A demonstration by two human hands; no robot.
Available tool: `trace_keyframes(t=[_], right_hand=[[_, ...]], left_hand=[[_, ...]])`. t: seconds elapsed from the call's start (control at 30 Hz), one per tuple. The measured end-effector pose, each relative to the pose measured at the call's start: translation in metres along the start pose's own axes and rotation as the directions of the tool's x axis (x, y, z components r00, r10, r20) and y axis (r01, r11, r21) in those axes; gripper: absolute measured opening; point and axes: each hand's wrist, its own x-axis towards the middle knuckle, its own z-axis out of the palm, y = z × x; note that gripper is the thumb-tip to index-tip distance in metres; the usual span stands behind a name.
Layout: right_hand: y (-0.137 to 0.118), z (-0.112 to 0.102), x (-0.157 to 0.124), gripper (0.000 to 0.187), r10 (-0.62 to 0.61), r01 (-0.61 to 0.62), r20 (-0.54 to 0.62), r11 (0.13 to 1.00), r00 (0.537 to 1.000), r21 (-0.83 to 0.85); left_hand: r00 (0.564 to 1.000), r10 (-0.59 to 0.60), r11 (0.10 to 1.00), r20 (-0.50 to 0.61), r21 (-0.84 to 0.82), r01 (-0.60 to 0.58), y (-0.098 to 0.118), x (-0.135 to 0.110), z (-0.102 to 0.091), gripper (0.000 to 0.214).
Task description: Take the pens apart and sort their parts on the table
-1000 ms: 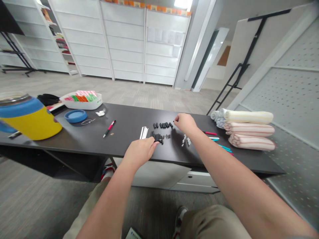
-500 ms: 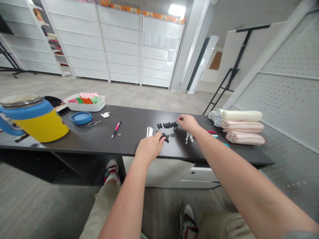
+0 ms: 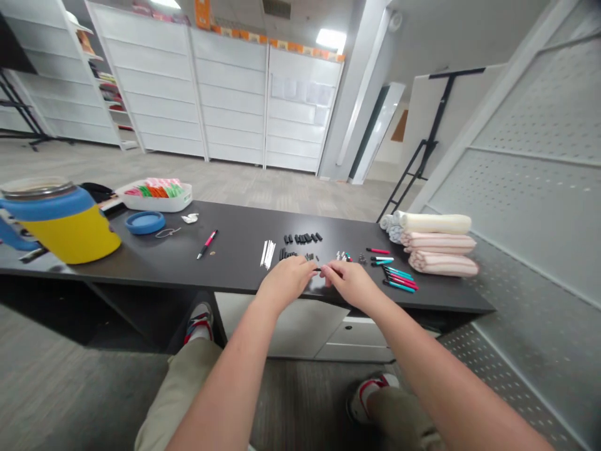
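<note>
My left hand [image 3: 293,275] is closed, its fingertips pinching one end of a thin black pen part [image 3: 318,270] over the table's front edge. Closed too, my right hand [image 3: 346,280] meets it from the other side, with thumb and fingers at the part's other end. Fingers cover most of the piece. Just beyond my hands lie a far row of short black pen pieces [image 3: 303,238], a nearer group of black pieces [image 3: 287,254], small dark bits [image 3: 310,257] and small white pieces [image 3: 342,255]. Thin white sticks [image 3: 268,254] lie left of them.
On the right are red and teal pen barrels [image 3: 400,277], small grey bits [image 3: 362,258] and rolled towels [image 3: 439,241]. Leftward stand a red-black pen [image 3: 207,244], a blue lid [image 3: 145,222], a white tray [image 3: 157,203] of colourful packets and a large yellow-blue mug [image 3: 66,222].
My right hand has come back from the far row of black pieces to meet my left hand. Both now touch the black part. The view has shifted slightly.
</note>
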Motion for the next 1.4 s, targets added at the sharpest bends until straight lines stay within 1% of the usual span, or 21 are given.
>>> trace_keyframes(t=[0.03, 0.07, 0.13, 0.2, 0.27, 0.3, 0.37, 0.43, 0.5, 0.53, 0.63, 0.73, 0.83, 0.9, 0.97, 1.0, 1.03, 1.13, 1.2, 1.3, 1.4], right_hand=[[0.004, 0.004, -0.004, 0.045, 0.001, 0.0, -0.011, 1.0, 1.0, 0.029], [0.008, 0.007, -0.007, 0.044, 0.002, 0.0, -0.021, 0.998, 1.0, 0.058], [0.015, 0.01, -0.013, 0.041, 0.014, -0.007, -0.051, 0.992, 0.999, 0.124], [0.02, 0.011, -0.017, 0.036, 0.038, -0.019, -0.088, 0.979, 0.995, 0.202], [0.023, 0.011, -0.017, 0.029, 0.059, -0.029, -0.105, 0.962, 0.993, 0.272], [0.024, 0.011, -0.015, 0.028, 0.06, -0.03, -0.095, 0.955, 0.994, 0.294], [0.025, 0.012, -0.01, 0.03, 0.04, -0.023, -0.05, 0.953, 0.998, 0.301], [0.025, 0.013, -0.003, 0.037, 0.006, -0.004, -0.006, 0.961, 1.0, 0.277], [0.025, 0.013, 0.002, 0.04, -0.024, 0.021, 0.01, 0.966, 1.0, 0.258], [0.026, 0.013, 0.004, 0.039, -0.036, 0.033, 0.006, 0.965, 0.999, 0.261], [0.028, 0.015, 0.005, 0.026, -0.049, 0.048, -0.005, 0.945, 0.999, 0.323], [0.028, 0.016, 0.001, 0.015, -0.015, 0.023, -0.023, 0.925, 1.0, 0.38], [0.023, 0.016, -0.002, 0.018, 0.013, -0.001, -0.035, 0.949, 0.999, 0.316], [0.018, 0.015, -0.003, 0.028, -0.016, 0.015, 0.001, 0.967, 1.0, 0.256], [0.013, 0.016, -0.002, 0.04, -0.05, 0.036, 0.05, 0.972, 0.998, 0.234], [0.01, 0.017, -0.002, 0.04, -0.061, 0.044, 0.067, 0.97, 0.996, 0.24], [0.007, 0.018, 0.0, 0.035, -0.071, 0.05, 0.073, 0.965, 0.995, 0.257], [-0.003, 0.026, 0.004, 0.012, -0.101, 0.081, 0.046, 0.943, 0.994, 0.322], [-0.01, 0.032, 0.008, 0.004, -0.09, 0.077, 0.024, 0.939, 0.996, 0.336], [-0.016, 0.037, 0.013, 0.015, -0.049, 0.041, 0.018, 0.953, 0.999, 0.301], [-0.015, 0.038, 0.017, 0.02, -0.089, 0.079, 0.03, 0.965, 0.996, 0.251]], left_hand=[[1.0, 0.016, 1.0, 0.009, -0.004, -0.015, -0.001, 0.0, 0.001, 0.02], [0.999, 0.036, 0.999, -0.007, -0.026, -0.036, -0.003, -0.001, 0.002, 0.022], [0.997, 0.033, 0.996, -0.072, -0.08, -0.039, -0.005, -0.001, 0.005, 0.027], [0.995, 0.011, 0.993, -0.099, -0.113, -0.022, -0.007, -0.002, 0.006, 0.024], [0.996, 0.004, 0.992, -0.086, -0.128, -0.015, -0.008, -0.002, 0.007, 0.023], [0.997, 0.004, 0.992, -0.083, -0.128, -0.015, -0.008, -0.002, 0.007, 0.023], [0.997, 0.01, 0.993, -0.075, -0.115, -0.019, -0.008, -0.003, 0.006, 0.024], [0.998, 0.022, 0.995, -0.054, -0.092, -0.027, -0.008, -0.003, 0.006, 0.026], [0.999, 0.026, 0.997, -0.024, -0.071, -0.027, -0.007, -0.004, 0.005, 0.028], [1.0, 0.024, 0.998, -0.008, -0.06, -0.025, -0.007, -0.003, 0.005, 0.029], [0.999, 0.025, 1.0, 0.03, -0.014, -0.025, -0.005, -0.003, 0.004, 0.034], [0.999, 0.019, 1.0, 0.046, 0.015, -0.02, -0.004, -0.002, 0.003, 0.037], [0.999, 0.015, 1.0, 0.047, 0.022, -0.016, -0.004, -0.006, 0.003, 0.038], [0.999, 0.016, 0.999, 0.045, 0.042, -0.018, -0.005, -0.013, 0.003, 0.037], [0.999, 0.008, 0.997, 0.041, 0.071, -0.011, -0.007, -0.023, 0.003, 0.037], [0.999, 0.004, 0.996, 0.046, 0.084, -0.007, -0.009, -0.028, 0.002, 0.037], [0.999, 0.0, 0.995, 0.048, 0.097, -0.005, -0.011, -0.033, 0.0, 0.038], [0.998, -0.013, 0.991, 0.066, 0.133, 0.005, -0.019, -0.043, -0.008, 0.04], [0.996, -0.039, 0.989, 0.075, 0.147, 0.027, -0.025, -0.046, -0.015, 0.04], [0.994, -0.074, 0.988, 0.076, 0.142, 0.063, -0.032, -0.046, -0.022, 0.036], [0.992, -0.096, 0.988, 0.084, 0.13, 0.085, -0.036, -0.045, -0.025, 0.033]])
